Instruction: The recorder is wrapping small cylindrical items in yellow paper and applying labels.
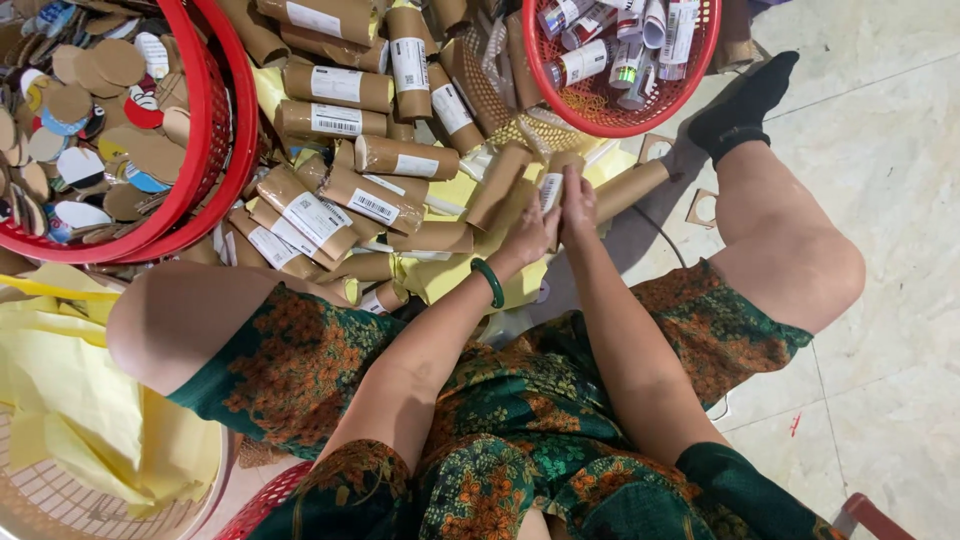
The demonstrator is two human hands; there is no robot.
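Gripping one brown cardboard tube [552, 190] between our closed left hand [528, 236] and right hand [578, 205] at mid-scene, we judge the work far from over, since a large heap of labelled tubes [345, 160] lies to the left beside two red baskets [215, 130].

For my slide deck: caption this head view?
Both hands, left and right, grip a cardboard tube above heaped tubes.

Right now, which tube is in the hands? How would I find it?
Start at the big pile of brown tubes between the two red baskets. Go to its right edge, where both hands meet. The tube there stands up between the fingers, while the others lie loose on the floor.
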